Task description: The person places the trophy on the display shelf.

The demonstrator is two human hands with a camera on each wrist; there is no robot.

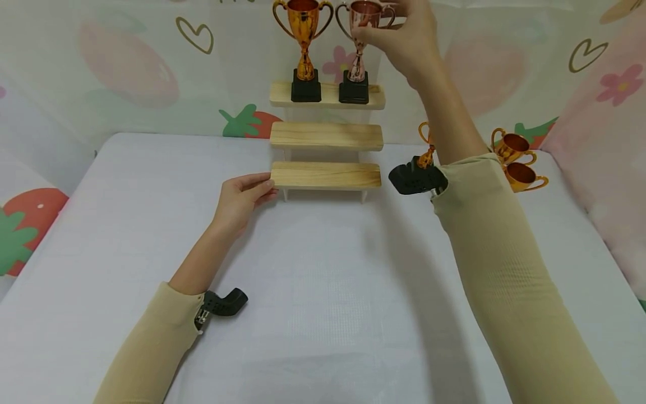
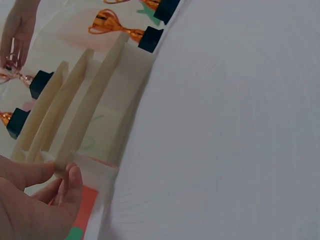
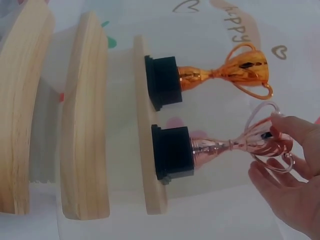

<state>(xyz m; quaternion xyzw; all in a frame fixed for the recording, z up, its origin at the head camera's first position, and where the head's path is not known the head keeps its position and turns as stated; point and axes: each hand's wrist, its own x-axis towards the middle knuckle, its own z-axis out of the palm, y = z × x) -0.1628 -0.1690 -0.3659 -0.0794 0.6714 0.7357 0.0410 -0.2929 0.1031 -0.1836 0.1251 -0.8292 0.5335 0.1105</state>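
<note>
A three-tier wooden display stand (image 1: 326,175) stands on the white table. My left hand (image 1: 237,205) pinches the left end of its lowest board; the left wrist view shows thumb and fingers (image 2: 74,187) at that end. On the top board are a gold trophy (image 1: 304,33) and, to its right, a rose-gold trophy (image 1: 357,64), both upright on black square bases. My right hand (image 1: 411,42) holds the rose-gold trophy by its cup, thumb in front. In the right wrist view its base rests against the top board (image 3: 150,187).
Right of the stand, partly behind my right forearm, are more gold trophies: one cup (image 1: 513,147), another (image 1: 521,175) and a third (image 1: 427,157) beside the black wrist device (image 1: 416,177). A strawberry-print cloth (image 1: 151,73) hangs behind the table (image 1: 313,292).
</note>
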